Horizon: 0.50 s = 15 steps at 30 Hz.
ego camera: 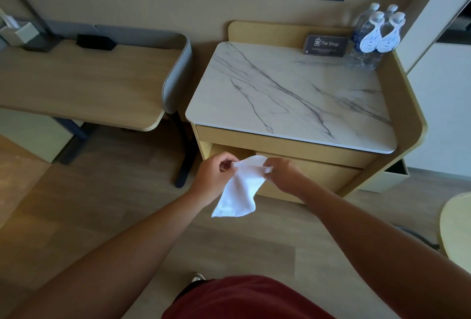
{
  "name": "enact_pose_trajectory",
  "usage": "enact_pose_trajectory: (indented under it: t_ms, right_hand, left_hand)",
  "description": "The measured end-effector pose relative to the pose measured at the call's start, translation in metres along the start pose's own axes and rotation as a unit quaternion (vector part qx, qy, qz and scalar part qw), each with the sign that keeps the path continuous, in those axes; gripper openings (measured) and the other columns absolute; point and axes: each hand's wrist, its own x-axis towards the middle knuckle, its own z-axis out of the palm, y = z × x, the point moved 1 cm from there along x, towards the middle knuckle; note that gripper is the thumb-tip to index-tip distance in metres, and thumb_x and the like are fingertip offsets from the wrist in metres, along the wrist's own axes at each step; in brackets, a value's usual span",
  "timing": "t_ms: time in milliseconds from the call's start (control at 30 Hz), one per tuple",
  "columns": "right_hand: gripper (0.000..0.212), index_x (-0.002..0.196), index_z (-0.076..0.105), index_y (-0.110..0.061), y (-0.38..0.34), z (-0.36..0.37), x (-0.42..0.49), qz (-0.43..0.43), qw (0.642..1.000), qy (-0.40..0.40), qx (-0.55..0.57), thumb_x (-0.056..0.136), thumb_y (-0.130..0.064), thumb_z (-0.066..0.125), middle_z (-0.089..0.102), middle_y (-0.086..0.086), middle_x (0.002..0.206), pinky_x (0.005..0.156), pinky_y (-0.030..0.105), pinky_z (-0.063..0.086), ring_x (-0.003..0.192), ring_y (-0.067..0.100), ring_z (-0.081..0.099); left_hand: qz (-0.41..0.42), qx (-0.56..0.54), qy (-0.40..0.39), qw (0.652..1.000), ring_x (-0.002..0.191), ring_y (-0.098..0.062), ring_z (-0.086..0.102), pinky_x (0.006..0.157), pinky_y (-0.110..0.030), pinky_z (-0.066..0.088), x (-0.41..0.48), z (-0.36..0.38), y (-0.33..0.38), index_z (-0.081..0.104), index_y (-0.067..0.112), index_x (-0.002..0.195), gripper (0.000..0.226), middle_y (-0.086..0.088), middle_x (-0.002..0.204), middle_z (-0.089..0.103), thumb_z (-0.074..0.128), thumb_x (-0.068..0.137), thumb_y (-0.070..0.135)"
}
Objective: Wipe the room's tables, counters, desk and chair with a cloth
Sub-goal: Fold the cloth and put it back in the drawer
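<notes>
Head view: "The Shop" card (325, 45)

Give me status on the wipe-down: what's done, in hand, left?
Done: nothing shows as wiped. In hand: the left hand and right hand pinch the white cloth in the air, short of the marble counter. Left: that counter, with its water bottles and sign, and the wooden desk. No chair in view.

We see our two bare forearms, without sleeves, watch or rings, ending in our left hand (212, 174) and right hand (281, 173). Below them we wear a dark red garment (244, 298) and a pale shoe (197, 278).
</notes>
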Motion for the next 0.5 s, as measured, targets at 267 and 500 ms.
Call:
enact_pose_trajectory:
  t_ms: [267, 500]
  right_hand:
    - [0.008, 0.087, 0.068, -0.037, 0.008, -0.026, -0.006, -0.067, 0.995, 0.058, 0.034, 0.089, -0.029, 0.070, 0.068, -0.013, 0.092, 0.068, 0.021, 0.047, 0.088, 0.010, 0.063]
    - [0.012, 0.093, 0.068, -0.031, 0.002, -0.037, -0.015, -0.123, 0.982, 0.113, 0.088, 0.088, -0.020, 0.068, 0.065, -0.014, 0.083, 0.061, 0.010, 0.039, 0.079, 0.006, 0.059]
  left_hand:
    - [-0.004, 0.018, 0.043, 0.999, 0.088, 0.000, 0.063, 0.073, -0.009, 0.048, -0.003, -0.013, 0.003, 0.062, 0.039, 0.091, 0.032, 0.025, 0.091, 0.065, 0.065, 0.091, 0.008]
    - [-0.085, 0.014, 0.057, 0.995, 0.083, 0.004, 0.064, 0.059, -0.008, 0.045, 0.008, -0.017, 0.003, 0.064, 0.038, 0.083, 0.026, 0.014, 0.083, 0.068, 0.069, 0.086, 0.013]
